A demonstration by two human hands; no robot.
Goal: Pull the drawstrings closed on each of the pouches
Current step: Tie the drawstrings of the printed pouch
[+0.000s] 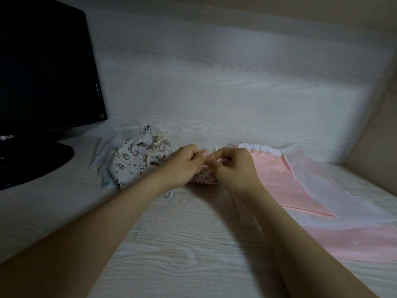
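Scene: two bare forearms reach in from the bottom edge to frame centre over a pale wood-grain desk (171, 244); dim light.
Left hand (184, 165): centre, just left of the right hand; fingers curled in, tips pinching at the top of the small pouch.
Right hand (235, 168): centre-right; fingers curled, thumb & forefinger pinching at the same spot. The two hands' fingertips nearly meet.
Small pouch (205, 179): pinkish patterned cloth, bunched betw. & under both hands, resting on the desk; mostly hidden. Whether the fingers grip cord or cloth, cannot tell: too blurred.
Cat-print pouch (133, 164): left of centre, just beside the left hand; mouth gathered tight, cream cord (158, 143) bunched on top w/ a tail hanging down the front.
Pale pouches (105, 153): thin whitish stack under & left of the cat-print pouch, edges fanned out.
Pink pouch (277, 177): right of centre, lying flat, white gathered top edge toward the back panel; right wrist overlaps its near-left part.
See-through pouch (322, 179): right, flat, overlapping the pink pouch's right side.
Pink sheet (354, 244): lower right, flat on the desk, partly under the see-through pouch; pouch or not, cannot tell.
Monitor (43, 72): upper left, black, screen dark, "LG" on bezel, round base on the desk.
Back panel (214, 72): white wood-grain, upright behind the desk, across the top half of frame.
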